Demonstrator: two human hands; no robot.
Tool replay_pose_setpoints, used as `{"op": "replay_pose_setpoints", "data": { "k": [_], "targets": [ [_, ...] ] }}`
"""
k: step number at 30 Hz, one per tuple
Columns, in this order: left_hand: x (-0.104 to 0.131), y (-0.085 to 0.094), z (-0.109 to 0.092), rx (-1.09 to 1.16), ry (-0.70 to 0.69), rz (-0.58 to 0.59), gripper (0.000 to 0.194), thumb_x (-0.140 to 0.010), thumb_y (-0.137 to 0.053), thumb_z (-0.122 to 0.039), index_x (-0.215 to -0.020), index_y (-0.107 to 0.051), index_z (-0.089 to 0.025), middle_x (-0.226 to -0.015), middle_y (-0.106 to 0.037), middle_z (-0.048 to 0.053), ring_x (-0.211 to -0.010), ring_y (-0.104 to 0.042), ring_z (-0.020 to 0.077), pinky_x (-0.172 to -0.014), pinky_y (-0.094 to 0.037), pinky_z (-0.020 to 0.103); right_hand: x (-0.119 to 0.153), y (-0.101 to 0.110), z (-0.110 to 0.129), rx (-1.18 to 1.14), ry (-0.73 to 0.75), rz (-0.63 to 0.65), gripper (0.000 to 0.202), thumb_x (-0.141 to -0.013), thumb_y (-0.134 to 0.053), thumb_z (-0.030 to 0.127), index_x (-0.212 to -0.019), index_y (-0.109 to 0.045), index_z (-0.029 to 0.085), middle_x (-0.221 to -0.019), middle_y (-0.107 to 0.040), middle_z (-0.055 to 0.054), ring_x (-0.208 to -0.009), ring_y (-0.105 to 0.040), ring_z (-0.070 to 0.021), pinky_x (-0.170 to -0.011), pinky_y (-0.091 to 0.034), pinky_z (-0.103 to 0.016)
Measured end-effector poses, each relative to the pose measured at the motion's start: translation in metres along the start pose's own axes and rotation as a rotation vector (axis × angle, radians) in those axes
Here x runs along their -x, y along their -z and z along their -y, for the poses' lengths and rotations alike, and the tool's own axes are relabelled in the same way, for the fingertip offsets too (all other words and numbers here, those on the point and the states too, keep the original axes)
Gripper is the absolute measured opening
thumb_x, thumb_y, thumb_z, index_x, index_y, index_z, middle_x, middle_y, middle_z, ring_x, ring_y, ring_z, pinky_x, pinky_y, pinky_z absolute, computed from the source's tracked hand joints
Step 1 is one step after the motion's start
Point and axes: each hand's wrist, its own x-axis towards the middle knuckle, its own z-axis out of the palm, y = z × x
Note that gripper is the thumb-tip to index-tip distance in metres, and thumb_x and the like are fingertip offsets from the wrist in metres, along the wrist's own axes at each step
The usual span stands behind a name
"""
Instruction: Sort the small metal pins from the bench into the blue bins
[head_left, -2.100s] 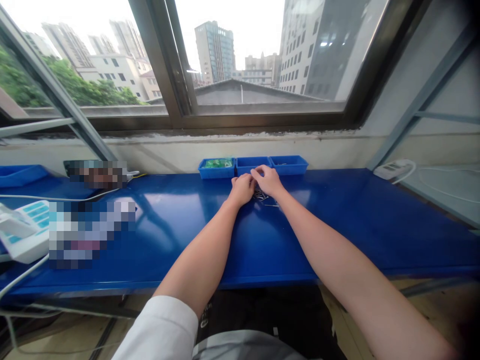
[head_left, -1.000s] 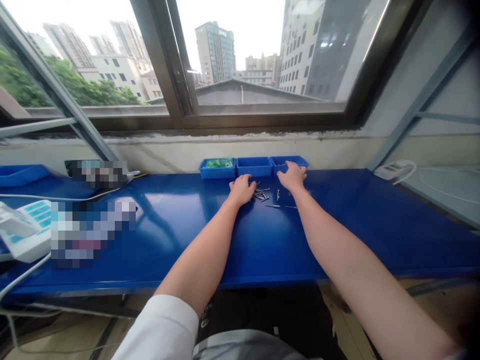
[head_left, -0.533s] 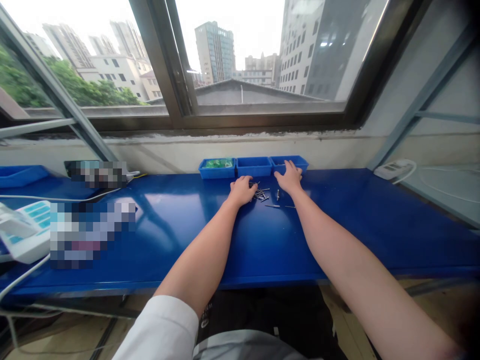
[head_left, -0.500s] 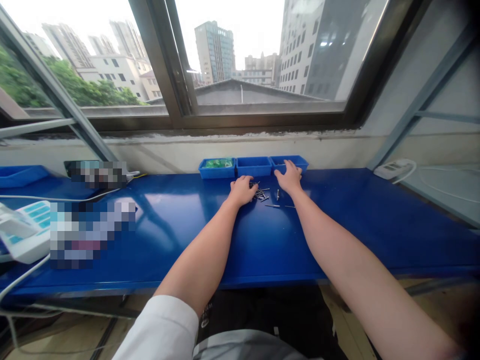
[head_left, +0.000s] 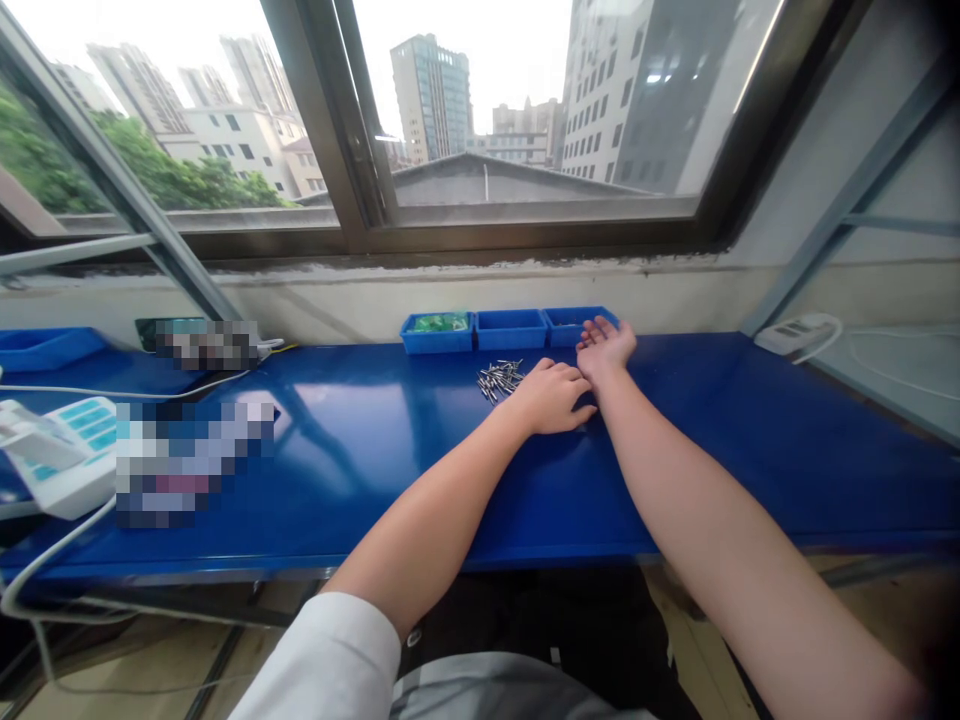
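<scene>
My left hand [head_left: 553, 396] lies low over the blue table, fingers stretched to the right and the thumb apart, close against my right wrist. Whatever is under its palm is hidden. Just left of it sits a loose pile of thin metal screw-like pieces [head_left: 497, 380], too small to name surely. My right hand [head_left: 606, 345] is at the front of the right blue bin [head_left: 559, 337], turned on its side with the palm partly up and the fingers spread. I see nothing held in it. A few small pieces lie inside that bin.
A middle blue bin [head_left: 511, 330] and a left blue bin [head_left: 439, 340] with green-tinted bags stand against the wall. A white device with blue keys [head_left: 82, 440] and cables are at left. Another white device [head_left: 796, 333] sits at the right back; a blue tray [head_left: 52, 350] is far left.
My left hand has moved right from the pile to beside my right wrist, uncovering the pile. My right hand has shifted right and turned its palm up. The loose pieces between them no longer show.
</scene>
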Motion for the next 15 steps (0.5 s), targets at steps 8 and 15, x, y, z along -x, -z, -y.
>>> {"op": "replay_pose_setpoints", "data": {
  "k": [8,15],
  "targets": [
    [-0.006,-0.012,-0.016,0.077,-0.240,0.116,0.031,-0.091,-0.043,-0.031,-0.113,-0.063,-0.021,-0.123,-0.063,0.005,-0.115,-0.054,0.0199,-0.091,-0.040,0.033,-0.010,0.025,0.026,-0.262,-0.037,-0.044,0.055,-0.087,-0.007,0.059,-0.084,-0.048,0.024,-0.072,-0.052,-0.003,-0.053,-0.049,-0.0135,-0.044,-0.037,-0.026],
    [-0.007,-0.014,-0.013,0.071,-0.216,0.212,0.033,-0.092,-0.039,-0.030,-0.114,-0.064,-0.024,-0.125,-0.063,0.002,-0.110,-0.059,0.0174,-0.092,-0.043,0.030,-0.008,0.023,0.025,-0.328,-0.098,-0.047,0.049,-0.087,-0.013,0.058,-0.084,-0.047,0.023,-0.069,-0.050,-0.002,-0.051,-0.047,-0.0130,-0.042,-0.034,-0.025]
  ]
}}
